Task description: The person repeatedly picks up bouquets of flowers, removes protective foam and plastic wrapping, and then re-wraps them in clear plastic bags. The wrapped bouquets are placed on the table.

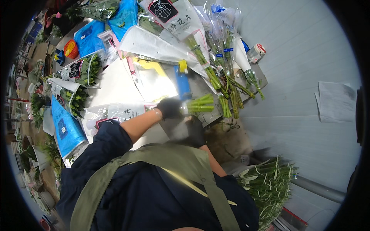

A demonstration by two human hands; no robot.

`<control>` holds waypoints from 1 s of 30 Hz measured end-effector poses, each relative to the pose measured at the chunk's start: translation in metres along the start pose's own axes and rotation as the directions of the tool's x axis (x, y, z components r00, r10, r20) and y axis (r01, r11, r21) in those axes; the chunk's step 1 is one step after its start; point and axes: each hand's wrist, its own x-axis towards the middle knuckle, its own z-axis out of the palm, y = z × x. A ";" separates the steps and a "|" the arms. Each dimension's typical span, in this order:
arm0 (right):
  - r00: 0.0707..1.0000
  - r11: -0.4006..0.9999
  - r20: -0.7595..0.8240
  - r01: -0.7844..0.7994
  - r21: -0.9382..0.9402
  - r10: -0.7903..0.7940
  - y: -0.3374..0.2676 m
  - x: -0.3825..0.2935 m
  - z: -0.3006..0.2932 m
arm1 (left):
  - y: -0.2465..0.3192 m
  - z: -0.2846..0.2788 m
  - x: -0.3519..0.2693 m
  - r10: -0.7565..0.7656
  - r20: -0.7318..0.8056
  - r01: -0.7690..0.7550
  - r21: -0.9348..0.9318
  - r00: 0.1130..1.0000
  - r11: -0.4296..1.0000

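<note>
Both hands wear dark gloves over the near edge of the table. My left hand (170, 108) is closed around the lower part of a wrapped bouquet (115, 114), whose printed clear and white sleeve stretches left along the table. The cut green stems (202, 104) stick out to the right of that hand. Just below the stems is my right hand (195, 131), blurred, beside a whitish translucent patch; whether its fingers hold anything cannot be told. Ahead lie white wrapping sheets (112, 82) and a yellow tape roll (183, 66).
Wrapped bouquets with bare stems (214, 78) lie at the back right, near a clear jar (255, 53). Blue packages (68, 127) and leafy bouquets (92, 69) line the left. An orange basket (71, 49) stands beyond. A pale wall (292, 86) bounds the right; greenery (271, 187) stands at lower right.
</note>
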 end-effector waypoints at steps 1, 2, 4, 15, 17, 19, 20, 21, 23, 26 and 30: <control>0.960 0.957 -0.078 0.259 -0.134 -0.270 0.011 0.013 0.001 | 0.005 -0.002 -0.003 0.008 0.057 -0.009 0.012 0.998 1.000; 0.844 0.834 -0.124 0.474 -0.282 -0.521 0.018 0.032 0.004 | 0.010 -0.004 -0.011 0.026 0.060 -0.027 0.015 0.998 1.000; 0.751 0.760 -0.128 0.624 -0.185 -0.648 0.025 0.062 0.004 | 0.021 -0.012 -0.020 0.014 0.146 -0.012 -0.019 0.989 1.000; 0.921 0.879 0.006 0.371 0.299 -0.390 0.029 0.087 0.005 | 0.051 -0.007 -0.046 -0.086 0.264 0.108 -0.070 0.961 0.992; 0.938 0.915 0.037 0.326 0.236 -0.344 0.058 0.088 0.015 | 0.038 0.005 -0.035 -0.124 0.336 0.164 -0.095 0.934 0.982; 0.857 0.839 -0.066 0.514 0.181 -0.511 0.080 0.111 0.021 | 0.029 0.021 -0.025 -0.074 0.245 0.093 -0.070 0.967 0.993; 0.857 0.836 -0.079 0.515 0.190 -0.510 0.090 0.120 0.026 | 0.025 0.026 -0.020 -0.052 0.234 0.073 -0.084 0.971 0.994; 0.856 0.832 -0.100 0.517 0.202 -0.508 0.097 0.127 0.029 | 0.021 0.029 -0.017 -0.033 0.239 0.055 -0.082 0.970 0.995; 0.932 0.862 -0.012 0.339 0.376 -0.361 0.106 0.131 0.028 | 0.016 0.032 -0.011 -0.004 0.157 0.020 -0.100 0.988 0.995; 0.948 0.948 0.021 0.317 0.005 -0.317 0.106 0.095 0.013 | 0.005 0.027 -0.012 -0.041 0.087 0.054 -0.155 0.995 0.986; 0.951 0.951 0.028 0.309 0.012 -0.309 0.057 0.035 0.004 | -0.012 0.009 -0.029 -0.155 0.040 0.160 -0.246 0.987 0.956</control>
